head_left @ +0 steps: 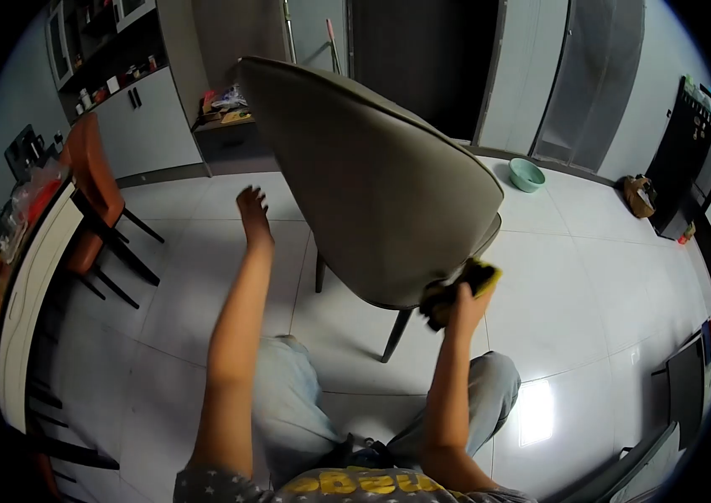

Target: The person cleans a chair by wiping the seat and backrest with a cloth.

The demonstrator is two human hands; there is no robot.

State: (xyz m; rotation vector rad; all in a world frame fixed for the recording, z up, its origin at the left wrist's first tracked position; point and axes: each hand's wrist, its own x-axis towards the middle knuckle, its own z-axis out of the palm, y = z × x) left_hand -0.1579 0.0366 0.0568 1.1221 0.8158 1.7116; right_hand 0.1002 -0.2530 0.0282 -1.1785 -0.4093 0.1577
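Observation:
A grey-brown upholstered chair (372, 168) stands right in front of me with its rounded back toward me and dark legs below. In my right hand (470, 308) is a dark cloth with yellow edges (448, 300), bunched up and held at the lower right of the chair's back. Motion blurs the cloth a little, and I cannot tell for sure that it touches the chair. My left hand (253, 211) is raised to the left of the chair, apart from it, fingers spread and holding nothing.
At left, an orange chair (97, 180) stands by a table (33, 293) carrying plastic bags. A green basin (526, 175) sits on the tiled floor behind the chair, and a brown bag (639, 196) lies farther right. Cabinets (150, 121) line the back wall.

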